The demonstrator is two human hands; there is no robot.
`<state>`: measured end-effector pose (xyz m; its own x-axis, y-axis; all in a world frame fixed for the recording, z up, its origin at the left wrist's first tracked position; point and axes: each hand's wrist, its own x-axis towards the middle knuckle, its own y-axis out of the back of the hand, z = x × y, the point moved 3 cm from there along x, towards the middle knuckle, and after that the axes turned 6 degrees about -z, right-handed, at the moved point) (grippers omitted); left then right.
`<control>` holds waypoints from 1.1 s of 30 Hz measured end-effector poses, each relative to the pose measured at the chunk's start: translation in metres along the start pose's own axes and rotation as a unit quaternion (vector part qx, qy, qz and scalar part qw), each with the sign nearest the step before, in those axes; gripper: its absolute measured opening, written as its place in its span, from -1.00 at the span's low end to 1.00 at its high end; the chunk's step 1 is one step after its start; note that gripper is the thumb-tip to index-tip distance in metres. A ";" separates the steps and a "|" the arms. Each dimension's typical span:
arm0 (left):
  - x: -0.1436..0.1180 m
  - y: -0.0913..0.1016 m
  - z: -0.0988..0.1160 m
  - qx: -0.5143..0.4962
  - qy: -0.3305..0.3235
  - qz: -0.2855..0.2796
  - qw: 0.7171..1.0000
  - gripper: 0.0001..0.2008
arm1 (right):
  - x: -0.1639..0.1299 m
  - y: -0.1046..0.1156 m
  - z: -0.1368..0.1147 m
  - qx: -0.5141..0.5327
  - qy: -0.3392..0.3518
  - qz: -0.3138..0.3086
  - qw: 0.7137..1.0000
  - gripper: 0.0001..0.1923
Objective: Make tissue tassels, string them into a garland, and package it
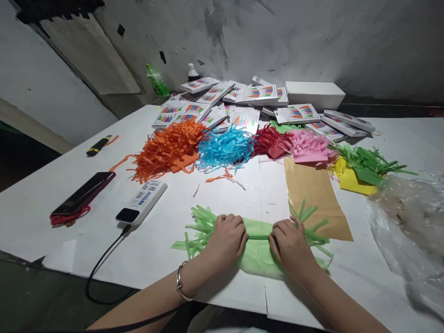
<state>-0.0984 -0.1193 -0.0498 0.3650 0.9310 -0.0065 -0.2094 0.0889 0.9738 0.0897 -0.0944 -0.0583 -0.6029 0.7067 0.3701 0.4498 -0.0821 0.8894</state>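
A light green sheet of tissue paper with fringed strips at both ends lies on the white table in front of me. Across its middle runs a narrow, darker green rolled fold. My left hand presses on the left part of this fold, fingers curled over it. On the right part, my right hand does the same, fingers bent round the fold. Fringe fans out beyond each hand. The fingertips are partly hidden under the hands.
Fringed bundles in orange, blue, red, pink and green line the table's middle. Flat printed boxes pile up behind. A phone, white power bank, brown paper and clear plastic bag lie around.
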 end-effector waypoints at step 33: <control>-0.003 -0.004 0.012 -0.038 -0.175 -0.013 0.984 -0.66 | -0.044 0.120 0.122 0.060 -0.291 0.410 0.862 -0.71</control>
<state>-0.0879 -0.1266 -0.0506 0.6588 0.7498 0.0607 -0.2584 0.1498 0.9544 0.2505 -0.0492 -0.0002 0.3669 0.6820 0.6327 0.6536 -0.6730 0.3464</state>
